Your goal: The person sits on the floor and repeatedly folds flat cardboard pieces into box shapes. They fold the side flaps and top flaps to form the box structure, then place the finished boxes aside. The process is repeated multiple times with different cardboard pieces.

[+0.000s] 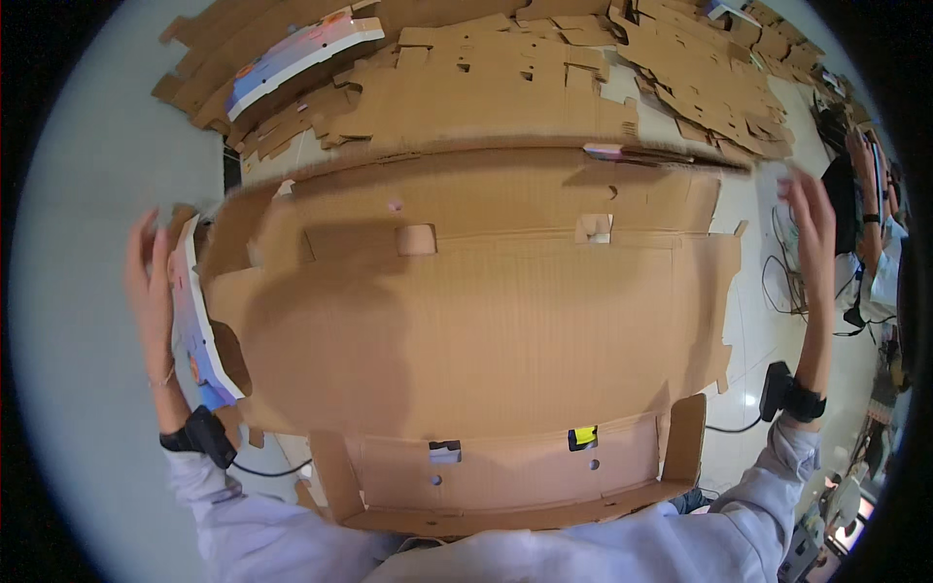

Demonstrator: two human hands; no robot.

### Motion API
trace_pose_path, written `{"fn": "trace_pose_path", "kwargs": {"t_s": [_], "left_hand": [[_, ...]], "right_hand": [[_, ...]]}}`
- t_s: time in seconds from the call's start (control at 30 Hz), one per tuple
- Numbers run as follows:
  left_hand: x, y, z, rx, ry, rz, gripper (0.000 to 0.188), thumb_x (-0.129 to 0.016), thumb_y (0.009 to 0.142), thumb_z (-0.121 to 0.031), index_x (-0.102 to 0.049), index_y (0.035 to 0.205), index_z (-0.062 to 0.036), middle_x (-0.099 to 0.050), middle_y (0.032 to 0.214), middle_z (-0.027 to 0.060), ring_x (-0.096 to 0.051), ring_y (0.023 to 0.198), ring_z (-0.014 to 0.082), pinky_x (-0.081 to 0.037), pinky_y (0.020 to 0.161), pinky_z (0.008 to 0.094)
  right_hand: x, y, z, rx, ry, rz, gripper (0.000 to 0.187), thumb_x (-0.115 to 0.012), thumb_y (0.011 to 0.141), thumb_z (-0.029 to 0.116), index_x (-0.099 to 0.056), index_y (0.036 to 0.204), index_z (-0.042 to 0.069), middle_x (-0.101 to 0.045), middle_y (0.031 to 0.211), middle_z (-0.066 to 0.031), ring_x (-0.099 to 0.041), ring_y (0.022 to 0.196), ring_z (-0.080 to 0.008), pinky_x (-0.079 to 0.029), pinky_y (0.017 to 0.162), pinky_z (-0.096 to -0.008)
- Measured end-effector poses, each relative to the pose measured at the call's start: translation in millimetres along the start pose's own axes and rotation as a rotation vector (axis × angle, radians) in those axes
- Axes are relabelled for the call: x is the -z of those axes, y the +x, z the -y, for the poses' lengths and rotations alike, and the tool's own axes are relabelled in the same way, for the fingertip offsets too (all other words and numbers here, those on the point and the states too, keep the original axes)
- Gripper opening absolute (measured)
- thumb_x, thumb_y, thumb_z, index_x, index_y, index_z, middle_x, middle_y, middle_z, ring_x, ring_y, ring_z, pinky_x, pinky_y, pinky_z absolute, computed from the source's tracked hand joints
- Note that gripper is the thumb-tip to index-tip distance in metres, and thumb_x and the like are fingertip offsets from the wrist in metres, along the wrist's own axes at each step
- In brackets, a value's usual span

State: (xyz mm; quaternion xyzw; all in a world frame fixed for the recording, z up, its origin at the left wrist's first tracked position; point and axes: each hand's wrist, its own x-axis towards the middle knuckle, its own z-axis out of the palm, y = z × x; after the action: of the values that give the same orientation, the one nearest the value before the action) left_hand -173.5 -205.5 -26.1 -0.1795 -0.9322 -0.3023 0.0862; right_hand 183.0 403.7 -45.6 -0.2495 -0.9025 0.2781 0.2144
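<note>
A large brown cardboard box (486,330), partly folded, spreads out in front of me with its inner side up. Its near wall (525,481) stands raised close to my body, and cut-outs show in both the near and far walls. At the left, a side flap (202,321) with a printed white, pink and blue face is bent upward. My left hand (151,277) is just outside that flap with its fingers stretched out; whether it touches is unclear. Past the box's right edge, my right hand (810,219) is raised with fingers apart and slightly bent, holding nothing.
Beyond the box, flattened cardboard sheets (505,87) lie in piles, one with a printed strip (301,53). A black cable (777,282) runs over the tiled floor at right. Another person's arm (868,194) shows at the far right. Dark bands with cables circle my wrists.
</note>
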Motion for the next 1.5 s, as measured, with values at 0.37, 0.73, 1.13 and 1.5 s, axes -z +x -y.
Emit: {"fn": "trace_pose_path", "kwargs": {"t_s": [0.37,0.73,1.13,1.5], "left_hand": [[9.5,-165.6,198.2,0.823,-0.278,0.547,0.028,-0.056,0.091,-0.037,-0.062,0.094,-0.0101,-0.043,0.06,-0.0107,-0.033,0.047,0.0016,-0.023,0.044,0.0202],[15.4,-287.9,91.4,0.888,-0.912,0.424,0.051,-0.041,0.096,-0.044,-0.04,0.129,-0.0042,-0.039,0.107,0.0024,-0.033,0.093,0.0153,-0.026,0.077,0.0299],[-133.9,-188.3,-96.8,-0.193,-0.074,0.298,0.091,-0.03,0.089,-0.068,-0.013,0.149,-0.0025,-0.009,0.154,0.0224,-0.006,0.142,0.0417,-0.006,0.114,0.0504],[-151.5,-179.2,-137.8,-0.37,0.286,0.42,0.084,-0.063,0.076,-0.053,-0.032,0.144,-0.015,-0.016,0.153,0.0176,-0.009,0.14,0.0455,-0.002,0.099,0.0741]], "right_hand": [[3.8,-207.6,-177.5,-0.938,0.953,0.523,0.03,-0.055,0.091,0.027,-0.058,0.11,0.004,-0.063,0.09,-0.0033,-0.06,0.077,-0.0131,-0.051,0.071,-0.0304],[34.0,-289.8,-95.9,-0.943,1.022,0.354,0.056,-0.047,0.092,0.041,-0.038,0.128,-0.002,-0.05,0.12,-0.0153,-0.05,0.111,-0.0235,-0.041,0.092,-0.034],[-120.5,-164.6,60.3,-0.268,0.605,0.293,0.083,-0.041,0.092,0.053,-0.014,0.142,-0.008,-0.029,0.141,-0.0253,-0.034,0.131,-0.0352,-0.028,0.106,-0.0399],[-138.3,-122.2,85.2,0.087,-0.358,0.138,0.078,-0.064,0.083,0.031,-0.025,0.144,0.001,-0.023,0.14,-0.0375,-0.04,0.119,-0.0533,-0.036,0.099,-0.0515]]}}
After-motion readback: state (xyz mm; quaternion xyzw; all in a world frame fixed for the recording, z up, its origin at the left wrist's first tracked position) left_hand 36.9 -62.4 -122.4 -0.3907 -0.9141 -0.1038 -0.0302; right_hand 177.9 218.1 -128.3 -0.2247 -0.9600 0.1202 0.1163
